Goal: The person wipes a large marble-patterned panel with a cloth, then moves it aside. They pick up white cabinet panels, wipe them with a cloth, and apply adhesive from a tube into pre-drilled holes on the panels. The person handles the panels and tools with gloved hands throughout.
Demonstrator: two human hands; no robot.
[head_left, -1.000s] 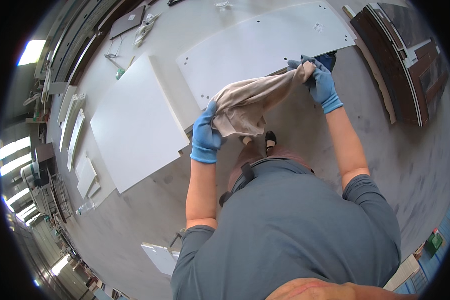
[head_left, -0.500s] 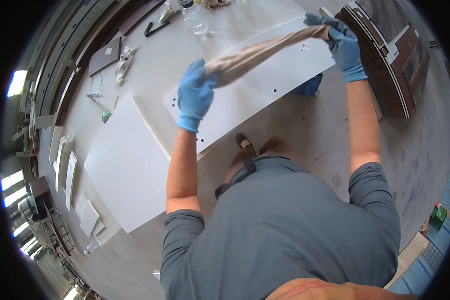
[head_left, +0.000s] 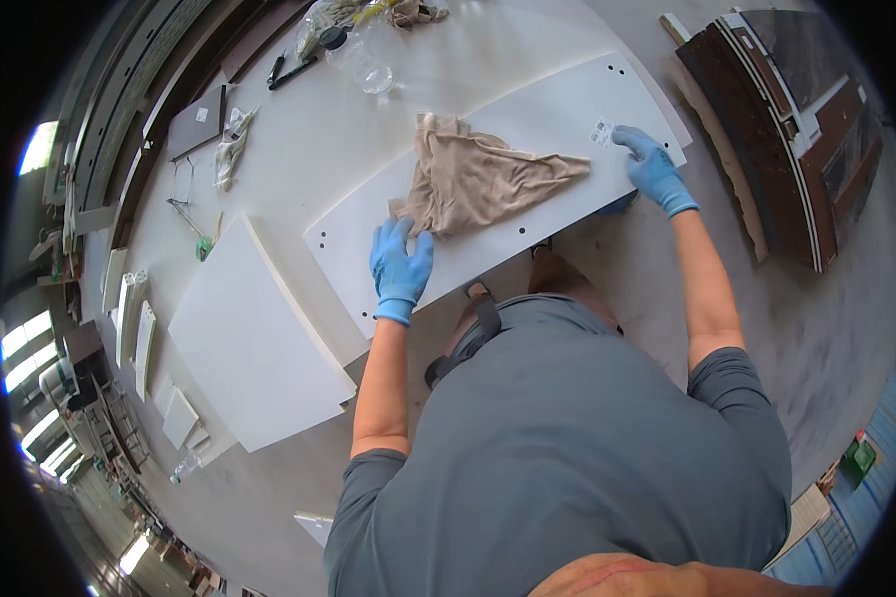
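Has the beige cloth [head_left: 483,181] lying in a wedge on the drilled white panel [head_left: 567,111], presumably for support with both grips empty and fingers apart, left hand [head_left: 400,267] beside its near-left corner, right hand [head_left: 655,171] beyond its pointed end, no longer stretched aloft between them.

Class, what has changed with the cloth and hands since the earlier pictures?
The beige cloth, earlier stretched in the air, has come down onto the drilled white panel. The right hand has let go and is apart from it; the left hand has opened beside its near left edge, contact unclear. The plain white panel still lies to the left.
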